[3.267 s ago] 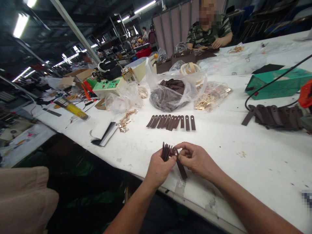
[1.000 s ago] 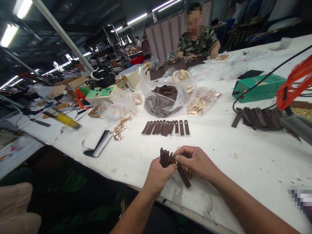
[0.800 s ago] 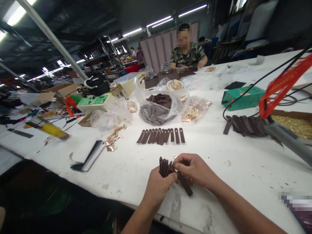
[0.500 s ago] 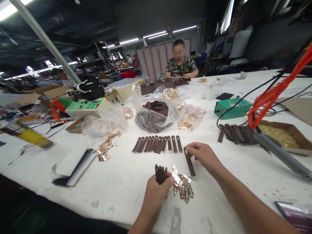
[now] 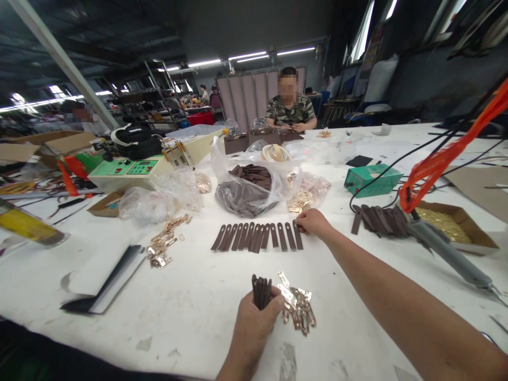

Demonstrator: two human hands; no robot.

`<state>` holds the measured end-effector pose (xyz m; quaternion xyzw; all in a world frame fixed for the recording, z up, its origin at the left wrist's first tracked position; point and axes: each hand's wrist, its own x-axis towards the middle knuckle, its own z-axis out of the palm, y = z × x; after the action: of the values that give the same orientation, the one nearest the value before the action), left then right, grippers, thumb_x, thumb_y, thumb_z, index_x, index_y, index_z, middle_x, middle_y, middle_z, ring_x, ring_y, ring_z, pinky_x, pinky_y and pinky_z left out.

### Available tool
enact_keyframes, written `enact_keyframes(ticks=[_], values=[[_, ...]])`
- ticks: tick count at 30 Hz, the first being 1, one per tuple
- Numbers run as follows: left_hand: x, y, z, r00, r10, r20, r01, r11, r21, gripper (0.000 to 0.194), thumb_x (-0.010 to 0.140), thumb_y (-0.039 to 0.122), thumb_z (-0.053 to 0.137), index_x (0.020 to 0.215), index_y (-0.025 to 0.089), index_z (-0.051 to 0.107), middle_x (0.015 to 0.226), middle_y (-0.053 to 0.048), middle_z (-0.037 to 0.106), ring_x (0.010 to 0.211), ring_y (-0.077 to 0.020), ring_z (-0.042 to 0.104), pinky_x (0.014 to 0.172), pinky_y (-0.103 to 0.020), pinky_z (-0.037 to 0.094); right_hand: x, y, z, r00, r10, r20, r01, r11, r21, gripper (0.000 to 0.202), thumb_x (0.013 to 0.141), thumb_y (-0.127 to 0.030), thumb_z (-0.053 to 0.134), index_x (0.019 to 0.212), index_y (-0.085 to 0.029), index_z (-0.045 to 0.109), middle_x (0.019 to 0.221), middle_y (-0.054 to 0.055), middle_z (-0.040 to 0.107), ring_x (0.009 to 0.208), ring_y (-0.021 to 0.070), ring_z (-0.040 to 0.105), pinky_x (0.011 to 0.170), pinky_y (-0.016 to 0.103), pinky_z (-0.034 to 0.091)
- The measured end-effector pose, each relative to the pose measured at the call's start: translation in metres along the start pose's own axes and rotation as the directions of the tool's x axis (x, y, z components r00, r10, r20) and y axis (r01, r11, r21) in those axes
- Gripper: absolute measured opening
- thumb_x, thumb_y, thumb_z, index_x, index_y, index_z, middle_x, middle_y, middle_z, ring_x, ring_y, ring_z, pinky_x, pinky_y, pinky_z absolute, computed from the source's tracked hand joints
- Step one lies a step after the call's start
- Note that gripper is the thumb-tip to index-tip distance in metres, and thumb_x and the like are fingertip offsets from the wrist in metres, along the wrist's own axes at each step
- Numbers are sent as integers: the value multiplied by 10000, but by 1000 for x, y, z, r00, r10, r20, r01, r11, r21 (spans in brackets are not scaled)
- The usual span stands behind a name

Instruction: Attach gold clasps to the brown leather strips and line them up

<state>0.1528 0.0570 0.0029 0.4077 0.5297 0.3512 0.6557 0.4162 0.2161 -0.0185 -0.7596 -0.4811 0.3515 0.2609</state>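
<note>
A bundle of dark brown leather strips [image 5: 262, 290] stands upright in my left hand [image 5: 254, 323], with the fingers closed around it. My right hand [image 5: 315, 223] pinches the top of one brown leather strip [image 5: 297, 237] at the right end of a row. Several more strips [image 5: 249, 236] lie side by side in that row, each with a slot near its upper end. Beside my left thumb is a pile of shiny gold metal plates [image 5: 297, 304] on the white table [image 5: 198, 307].
Behind the row sits a plastic bag of brown strips [image 5: 250, 193]. More gold plates [image 5: 161, 243] lie left. At right are a green box [image 5: 373, 180], a strip pile [image 5: 381, 219], a tray of gold pieces [image 5: 456, 227] and a grey-handled tool [image 5: 448, 254]. A person [image 5: 291, 108] sits opposite.
My right hand has moved forward and slightly left, bringing its strip to the right end of the row. My left hand still holds the bundle in nearly the same place.
</note>
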Motion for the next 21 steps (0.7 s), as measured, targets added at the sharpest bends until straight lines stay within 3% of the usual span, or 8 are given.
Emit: enact_keyframes(ticks=[6, 10, 13, 16, 18, 21], values=[[-2, 0, 1, 998, 44, 46, -38, 994, -107, 356, 738, 425, 740, 917, 135, 636, 639, 35, 550, 419, -44, 317, 405, -194, 184, -16, -2, -6, 990, -43, -132, 42, 999, -9, 180, 824, -295, 693, 805, -116, 705, 599, 27, 644, 566, 141, 609, 582, 252, 457], [-3, -6, -6, 997, 38, 67, -23, 975, -220, 357, 799, 415, 666, 1016, 135, 621, 722, 26, 557, 430, -48, 374, 391, -192, 211, -62, 5, -3, 975, -109, -193, 125, 989, 73, 308, 866, -386, 576, 1021, -147, 694, 763, 44, 705, 615, 147, 630, 577, 249, 441], [-6, -12, -10, 996, 21, 86, 5, 958, -286, 328, 820, 377, 615, 1032, 126, 619, 749, 14, 568, 435, -56, 405, 385, -195, 238, -112, 15, 5, 973, -205, -105, 217, 969, 120, 290, 852, -430, 586, 950, -188, 713, 774, 16, 705, 637, 144, 619, 595, 245, 446], [-11, -15, -8, 996, -22, 88, 47, 954, -297, 329, 837, 371, 601, 1050, 120, 619, 756, 3, 581, 446, -67, 430, 385, -196, 275, -150, 27, 12, 931, -349, 108, 338, 935, 105, 247, 823, -425, 633, 863, -200, 726, 700, -7, 672, 636, 145, 591, 599, 252, 425], [-15, -15, -5, 996, -39, 74, 58, 961, -271, 347, 851, 385, 612, 1075, 120, 618, 753, -1, 588, 461, -77, 453, 394, -200, 315, -162, 32, 13, 892, -399, 213, 402, 915, 30, 233, 798, -416, 668, 892, -212, 730, 685, -13, 661, 627, 146, 574, 589, 258, 401], [-19, -16, 1, 998, -47, 47, 57, 973, -223, 374, 861, 411, 637, 1094, 119, 620, 754, -11, 604, 484, -89, 485, 414, -208, 369, -162, 35, 12, 876, -416, 246, 455, 881, -131, 181, 751, -383, 715, 858, -238, 731, 734, -9, 685, 649, 150, 573, 600, 265, 375]])
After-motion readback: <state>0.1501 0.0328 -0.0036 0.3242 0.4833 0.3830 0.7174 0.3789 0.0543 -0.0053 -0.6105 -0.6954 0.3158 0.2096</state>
